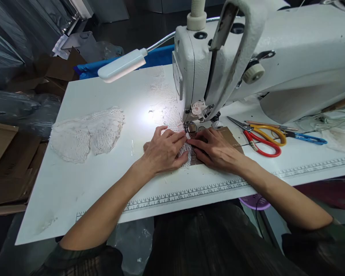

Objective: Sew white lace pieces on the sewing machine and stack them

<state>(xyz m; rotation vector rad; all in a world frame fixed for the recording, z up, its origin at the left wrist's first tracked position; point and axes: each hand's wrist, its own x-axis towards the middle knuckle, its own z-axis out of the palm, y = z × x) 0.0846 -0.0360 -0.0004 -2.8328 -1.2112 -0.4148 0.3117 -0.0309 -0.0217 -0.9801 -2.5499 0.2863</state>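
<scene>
My left hand (168, 149) lies palm down on a strip of white lace (186, 155), its fingers spread and its thumb on the lace. The lace runs under the presser foot (190, 128) of a white sewing machine (189, 65). From the other side, my right hand (217, 149) rests over a brown plate (230, 138), fingers apart, with one fingertip touching the lace's right edge. More lace (171, 113) lies behind the needle, under the lamp's light. Part of the lace is hidden beneath my left hand.
Two joined white lace pieces (87, 134) lie on the left of the table (103, 180). Red-and-yellow-handled scissors (264, 142) and a blue-handled tool (307, 138) lie right of my right hand. A lamp (123, 66) hangs behind. A ruler strip (189, 195) follows the front edge.
</scene>
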